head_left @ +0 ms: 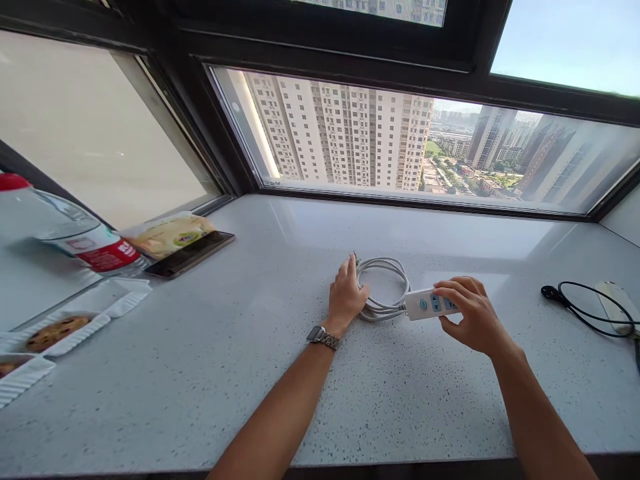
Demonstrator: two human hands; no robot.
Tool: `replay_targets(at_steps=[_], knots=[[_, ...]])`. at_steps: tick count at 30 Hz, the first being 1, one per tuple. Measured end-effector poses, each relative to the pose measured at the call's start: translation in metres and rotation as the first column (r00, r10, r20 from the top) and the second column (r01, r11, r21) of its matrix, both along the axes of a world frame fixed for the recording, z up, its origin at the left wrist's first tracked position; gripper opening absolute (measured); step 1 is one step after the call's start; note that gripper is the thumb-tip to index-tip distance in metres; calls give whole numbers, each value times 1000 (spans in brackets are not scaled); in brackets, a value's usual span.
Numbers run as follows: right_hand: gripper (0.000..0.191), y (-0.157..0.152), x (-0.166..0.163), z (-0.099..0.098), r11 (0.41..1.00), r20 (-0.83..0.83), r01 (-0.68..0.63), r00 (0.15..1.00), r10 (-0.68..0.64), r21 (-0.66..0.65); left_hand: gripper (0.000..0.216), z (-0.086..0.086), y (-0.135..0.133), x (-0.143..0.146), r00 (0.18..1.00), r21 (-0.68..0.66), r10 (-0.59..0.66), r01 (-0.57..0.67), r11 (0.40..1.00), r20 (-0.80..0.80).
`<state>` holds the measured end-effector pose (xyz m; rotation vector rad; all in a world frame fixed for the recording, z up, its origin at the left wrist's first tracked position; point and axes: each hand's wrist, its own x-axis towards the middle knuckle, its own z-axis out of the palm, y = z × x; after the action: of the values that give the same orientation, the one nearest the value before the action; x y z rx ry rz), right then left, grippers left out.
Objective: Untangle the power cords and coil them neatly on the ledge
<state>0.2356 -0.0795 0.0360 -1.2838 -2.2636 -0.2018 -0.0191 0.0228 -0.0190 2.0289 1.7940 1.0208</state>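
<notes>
A white handheld controller (419,305) with blue buttons lies in the grip of my right hand (473,313), thumb below and fingers across its top. From its left end runs a grey-white cable (390,261), wound into a loose coil on the speckled countertop (280,387). My left hand (346,297), with a watch (324,337) on the wrist, has its fingers and thumb around the coil's left side. By those fingertips shows a small cable end, too small to make out clearly.
At left are a clear bottle (107,253) with a red label, a soft yellow-white packet (173,233), a dark phone-like slab (193,253) and plastic trays (100,303) with cookies (57,333). A black cable (595,320) lies at right. Windows (350,133) border the countertop's back.
</notes>
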Motion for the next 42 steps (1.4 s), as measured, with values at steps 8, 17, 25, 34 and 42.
replay_targets(at_steps=[8, 17, 25, 34, 42], knots=[[33, 10, -16, -21, 998, -95, 20, 995, -13, 66, 60, 11, 7, -8, 851, -163, 152, -80, 983, 503], [36, 28, -54, -46, 994, -114, 45, 992, -56, -95, 67, -3, 4, 4, 951, -40, -62, 78, 996, 303], [36, 35, -58, -51, 984, -145, 108, 981, -129, -139, 56, 3, -4, 9, 981, 45, -185, 183, 982, 55], [58, 45, -52, -62, 930, -337, 348, 867, -367, -119, 56, 9, -15, 18, 948, -44, -176, 171, 984, -265], [48, 43, -55, -63, 969, -375, 231, 894, -246, -83, 64, 10, -13, 14, 953, 65, -82, 105, 992, -293]])
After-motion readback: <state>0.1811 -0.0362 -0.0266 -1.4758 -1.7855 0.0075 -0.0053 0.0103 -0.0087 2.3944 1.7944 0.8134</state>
